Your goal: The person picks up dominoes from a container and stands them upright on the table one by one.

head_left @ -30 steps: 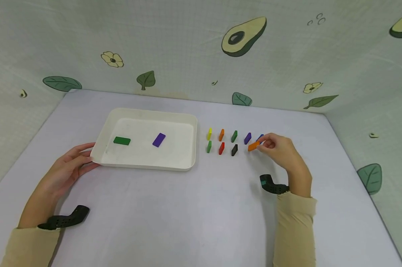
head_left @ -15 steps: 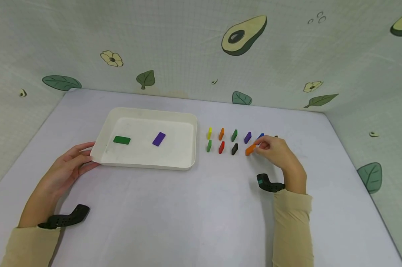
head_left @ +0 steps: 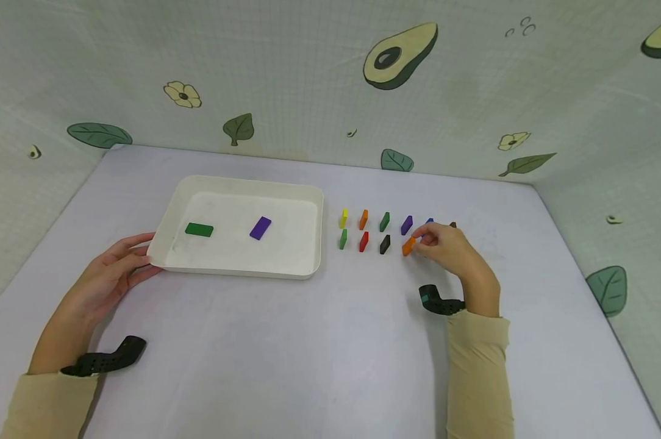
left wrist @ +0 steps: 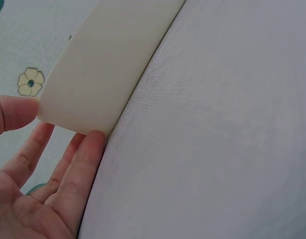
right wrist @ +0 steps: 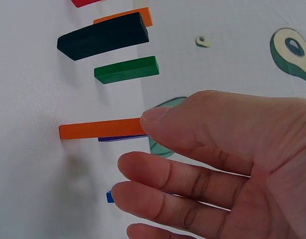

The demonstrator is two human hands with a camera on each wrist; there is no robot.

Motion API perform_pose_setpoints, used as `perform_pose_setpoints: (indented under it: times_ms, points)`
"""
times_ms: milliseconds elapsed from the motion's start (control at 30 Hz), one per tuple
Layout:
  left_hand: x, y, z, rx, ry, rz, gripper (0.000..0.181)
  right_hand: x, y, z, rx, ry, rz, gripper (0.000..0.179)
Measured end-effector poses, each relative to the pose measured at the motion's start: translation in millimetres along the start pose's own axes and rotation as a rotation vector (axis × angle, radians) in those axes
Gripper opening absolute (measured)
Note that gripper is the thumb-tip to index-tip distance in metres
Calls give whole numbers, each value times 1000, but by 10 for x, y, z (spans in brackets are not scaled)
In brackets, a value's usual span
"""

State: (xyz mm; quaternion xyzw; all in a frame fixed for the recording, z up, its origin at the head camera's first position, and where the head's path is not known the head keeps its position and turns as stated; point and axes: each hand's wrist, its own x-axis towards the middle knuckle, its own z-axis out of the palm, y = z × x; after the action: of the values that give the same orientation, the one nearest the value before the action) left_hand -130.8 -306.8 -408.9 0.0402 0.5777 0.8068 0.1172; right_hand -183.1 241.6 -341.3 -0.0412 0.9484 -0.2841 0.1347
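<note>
My left hand (head_left: 108, 277) holds the left end of a shallow white tray (head_left: 237, 270). In the left wrist view the thumb touches the rim and fingertips meet the tray's lower edge. Inside the tray lie a green domino block (head_left: 199, 230) and a purple domino block (head_left: 260, 228). My right hand (head_left: 446, 247) pinches an orange domino block (head_left: 408, 246), which stands at the near row's right end. The right wrist view shows the thumb over the block's upper end; the index finger is mostly hidden behind it.
Beside the tray, small blocks stand in two rows: yellow (head_left: 344, 217), orange (head_left: 363, 219), green (head_left: 384, 221), purple (head_left: 407, 225) and a partly hidden blue (head_left: 430, 220) behind; light green (head_left: 343, 239), red (head_left: 364, 241) and black (head_left: 385, 244) in front. A brown block (head_left: 453, 225) peeks out behind my right hand.
My right hand has moved left and slightly down with the orange block, which now stands more upright beside the black one. The brown block has come into view. My left hand stays at the tray.
</note>
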Motion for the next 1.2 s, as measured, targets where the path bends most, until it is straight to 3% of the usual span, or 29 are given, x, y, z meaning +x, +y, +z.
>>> perform_pose_setpoints:
  times_ms: [1200]
  points:
    - [5,-13,-9,-7,-7,9,39,-11,7,2,27,-35,-2,27]
